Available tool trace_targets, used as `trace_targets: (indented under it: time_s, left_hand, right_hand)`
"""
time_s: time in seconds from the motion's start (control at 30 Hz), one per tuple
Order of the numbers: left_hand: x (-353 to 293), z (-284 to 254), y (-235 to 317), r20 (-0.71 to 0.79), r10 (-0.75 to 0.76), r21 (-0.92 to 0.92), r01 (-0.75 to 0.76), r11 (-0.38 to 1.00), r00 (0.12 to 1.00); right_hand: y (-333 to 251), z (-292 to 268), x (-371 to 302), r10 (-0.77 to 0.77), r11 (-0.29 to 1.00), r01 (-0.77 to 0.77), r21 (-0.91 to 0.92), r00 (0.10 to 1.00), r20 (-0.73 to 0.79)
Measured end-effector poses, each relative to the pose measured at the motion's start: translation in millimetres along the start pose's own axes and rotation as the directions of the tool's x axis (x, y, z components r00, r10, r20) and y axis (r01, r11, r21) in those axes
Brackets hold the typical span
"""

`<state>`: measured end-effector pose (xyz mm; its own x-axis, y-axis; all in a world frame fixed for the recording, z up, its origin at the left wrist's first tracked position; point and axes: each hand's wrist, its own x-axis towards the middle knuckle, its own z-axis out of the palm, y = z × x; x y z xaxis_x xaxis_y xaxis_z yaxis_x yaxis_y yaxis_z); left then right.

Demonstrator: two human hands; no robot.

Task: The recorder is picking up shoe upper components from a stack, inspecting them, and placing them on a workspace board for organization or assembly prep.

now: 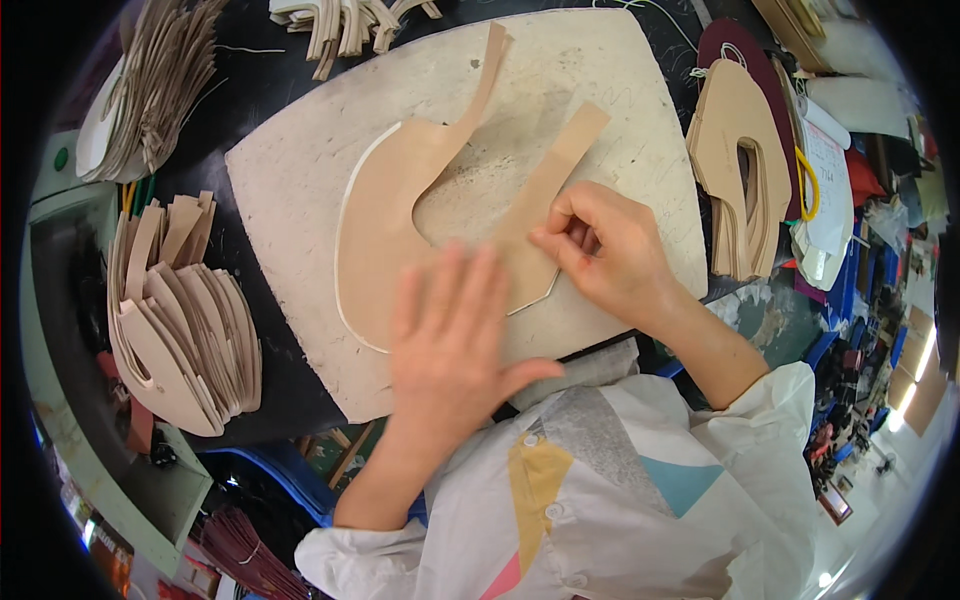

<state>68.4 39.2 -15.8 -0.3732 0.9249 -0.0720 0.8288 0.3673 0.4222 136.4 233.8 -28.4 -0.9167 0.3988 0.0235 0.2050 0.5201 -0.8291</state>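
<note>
A flat beige horseshoe-shaped piece (375, 240), like a shoe-upper cutting, lies on a pale work board (290, 190). It has two long straps pointing away from me and a thin white edging along its left side and near right corner. My left hand (450, 330) rests flat over its near part, fingers stretched out and blurred by motion, thumb spread to the right. At the right edge of the piece, my right hand (605, 245) is closed, with thumb and forefinger pinched together against the material. Whatever sits between those fingertips is hidden.
Stacks of similar beige pieces stand on the black table: one bundle (190, 330) at left, another (155, 90) at far left, and a tied stack (740, 170) at right. More strips (340, 25) lie at the back. Yellow-handled scissors (808, 185) are at far right.
</note>
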Motion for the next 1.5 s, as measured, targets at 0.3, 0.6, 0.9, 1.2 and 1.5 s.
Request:
trace_targets:
  time_s: [0.3,0.6,0.9,1.2,1.5]
  left_hand:
    - [-35,-22,-44,-0.098,-0.101,-0.006,0.101,0.995,0.99]
    - [-96,-127,-90,-0.884,-0.458,-0.392,0.38,0.838,0.098]
    - [-117,-116,-138,-0.964,-0.265,-0.141,0.816,0.56,0.015]
    - [234,-116,-199,-0.723,-0.018,0.156,0.189,0.969,0.69]
    - [253,-87,-232,-0.645,-0.17,0.377,0.504,0.777,0.745]
  right_hand:
    - [-4,1,9,0.078,0.996,-0.081,0.031,0.993,0.093]
    - [18,-4,-4,0.204,0.94,-0.222,0.258,0.974,0.096]
    - [12,-3,1,0.003,0.991,-0.004,0.131,1.0,0.009]
    - [7,-50,2,-0.142,0.99,0.142,0.016,0.99,0.002]
    - [115,-189,-1,-0.171,0.687,-0.257,-0.68,0.852,-0.495]
